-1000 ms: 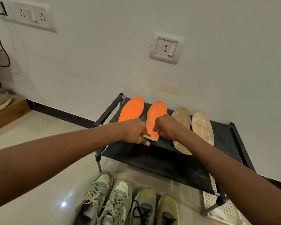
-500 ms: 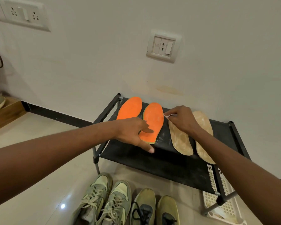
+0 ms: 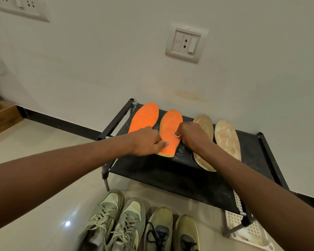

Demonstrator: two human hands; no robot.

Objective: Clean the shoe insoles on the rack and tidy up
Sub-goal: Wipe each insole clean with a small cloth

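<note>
On the black shoe rack (image 3: 170,171) lie two orange insoles and two beige ones. My left hand (image 3: 147,142) holds the heel end of the right-hand orange insole (image 3: 170,127) with curled fingers and the thumb on top. My right hand (image 3: 190,136) pinches a small white wipe (image 3: 177,134) against that insole's right side. The other orange insole (image 3: 145,116) lies to the left, partly behind my left hand. One beige insole (image 3: 204,124) is half hidden by my right wrist; the second beige insole (image 3: 227,138) lies further right.
Two pairs of worn sneakers (image 3: 134,227) stand on the tiled floor in front of the rack. A white plastic basket (image 3: 246,230) sits under the rack's right end. The wall with a socket plate (image 3: 185,44) is right behind the rack. A wooden step (image 3: 2,118) is at far left.
My right hand moved from the beige insoles back left onto the orange insole with the wipe. My left hand's fingers curled and now hold that insole's heel end.
</note>
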